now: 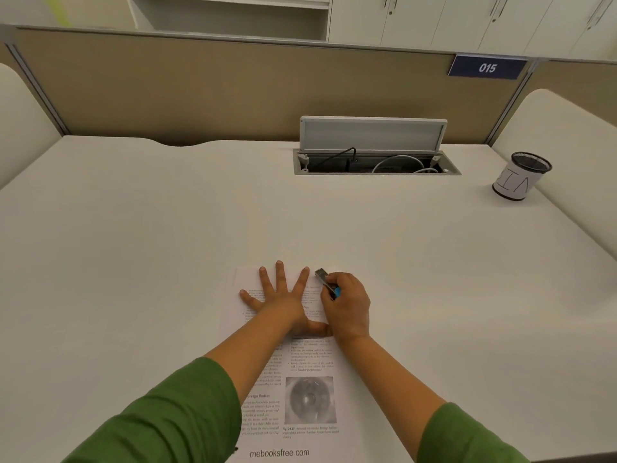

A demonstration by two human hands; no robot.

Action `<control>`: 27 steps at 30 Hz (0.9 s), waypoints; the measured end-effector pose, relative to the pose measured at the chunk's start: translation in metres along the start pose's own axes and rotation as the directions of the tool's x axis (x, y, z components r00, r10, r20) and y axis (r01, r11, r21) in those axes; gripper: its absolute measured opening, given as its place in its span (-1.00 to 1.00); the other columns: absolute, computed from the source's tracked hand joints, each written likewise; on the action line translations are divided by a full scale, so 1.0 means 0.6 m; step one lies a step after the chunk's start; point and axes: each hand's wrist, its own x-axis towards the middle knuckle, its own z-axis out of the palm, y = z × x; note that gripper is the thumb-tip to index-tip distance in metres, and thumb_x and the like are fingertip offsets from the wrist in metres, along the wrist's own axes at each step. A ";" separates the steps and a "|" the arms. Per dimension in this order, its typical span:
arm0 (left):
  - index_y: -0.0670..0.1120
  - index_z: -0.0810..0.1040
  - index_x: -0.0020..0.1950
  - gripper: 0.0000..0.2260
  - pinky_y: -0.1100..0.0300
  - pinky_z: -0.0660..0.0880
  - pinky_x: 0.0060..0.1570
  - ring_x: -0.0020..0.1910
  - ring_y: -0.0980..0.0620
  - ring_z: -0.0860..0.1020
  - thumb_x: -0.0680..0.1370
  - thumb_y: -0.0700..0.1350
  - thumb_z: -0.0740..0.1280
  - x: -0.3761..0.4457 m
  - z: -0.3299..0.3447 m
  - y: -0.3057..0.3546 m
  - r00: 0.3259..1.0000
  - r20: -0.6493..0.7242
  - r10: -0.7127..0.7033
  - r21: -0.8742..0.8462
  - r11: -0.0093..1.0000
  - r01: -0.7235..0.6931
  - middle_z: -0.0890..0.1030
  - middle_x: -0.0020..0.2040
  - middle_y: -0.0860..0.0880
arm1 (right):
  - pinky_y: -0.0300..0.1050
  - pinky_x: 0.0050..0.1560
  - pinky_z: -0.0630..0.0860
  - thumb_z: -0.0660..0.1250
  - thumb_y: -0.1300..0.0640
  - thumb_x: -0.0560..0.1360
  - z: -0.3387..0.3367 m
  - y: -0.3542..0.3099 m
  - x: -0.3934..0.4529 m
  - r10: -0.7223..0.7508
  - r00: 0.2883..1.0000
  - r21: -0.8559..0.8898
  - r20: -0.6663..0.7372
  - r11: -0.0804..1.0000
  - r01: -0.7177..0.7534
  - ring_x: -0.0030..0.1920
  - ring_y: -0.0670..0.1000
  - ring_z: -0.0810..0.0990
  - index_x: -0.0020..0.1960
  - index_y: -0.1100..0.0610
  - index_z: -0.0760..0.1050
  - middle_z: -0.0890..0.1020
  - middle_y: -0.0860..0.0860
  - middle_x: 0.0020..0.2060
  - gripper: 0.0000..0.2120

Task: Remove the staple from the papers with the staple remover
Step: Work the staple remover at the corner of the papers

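Observation:
Printed papers (300, 389) lie flat on the white desk (133, 245) right in front of me. My left hand (278, 295) presses on their upper part with fingers spread straight. My right hand (347, 305) grips a staple remover (325, 280) with metal jaws and a blue handle. Its jaws sit at the top right corner of the papers, just beside my left index finger. The staple itself is too small to make out.
An open cable hatch (374, 162) with wires inside is set into the desk at the back. A black mesh pen cup (521, 178) wrapped in white paper stands at the far right. A beige partition (233, 88) closes the back edge.

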 end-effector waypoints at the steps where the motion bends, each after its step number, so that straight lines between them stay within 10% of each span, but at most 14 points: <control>1: 0.26 -0.48 0.36 0.16 -0.53 -0.21 0.21 0.37 -0.26 -0.49 0.11 0.52 0.29 0.000 0.000 0.001 1.000 0.003 -0.005 0.003 1.000 0.005 -0.53 0.42 -0.07 | -0.27 -0.06 0.41 0.37 0.30 0.40 0.001 -0.001 0.002 -0.011 1.000 -0.006 -0.001 1.000 0.011 -0.10 0.09 0.57 -0.06 0.26 0.55 0.63 0.14 -0.12 -0.89; 12: 0.24 -0.48 0.37 0.19 -0.52 -0.23 0.22 0.36 -0.26 -0.51 0.09 0.54 0.30 -0.002 -0.001 -0.002 1.000 0.002 0.008 0.003 1.000 -0.008 -0.55 0.40 -0.06 | -0.48 -0.16 0.43 0.38 0.21 0.44 -0.003 0.000 0.021 0.245 0.964 0.258 -0.100 0.943 -0.213 -0.15 -0.05 0.52 -0.03 0.21 0.53 0.62 0.10 -0.10 -0.87; 27: 0.28 -0.50 0.34 0.17 -0.54 -0.19 0.21 0.36 -0.30 -0.49 0.13 0.46 0.37 0.005 -0.007 0.003 0.999 0.031 -0.041 0.011 0.999 0.040 -0.55 0.40 -0.09 | -0.21 -0.08 0.46 0.37 0.31 0.39 0.014 -0.010 0.008 -0.034 0.999 0.010 -0.013 0.999 0.034 -0.12 0.09 0.57 -0.10 0.25 0.56 0.63 0.13 -0.15 -0.91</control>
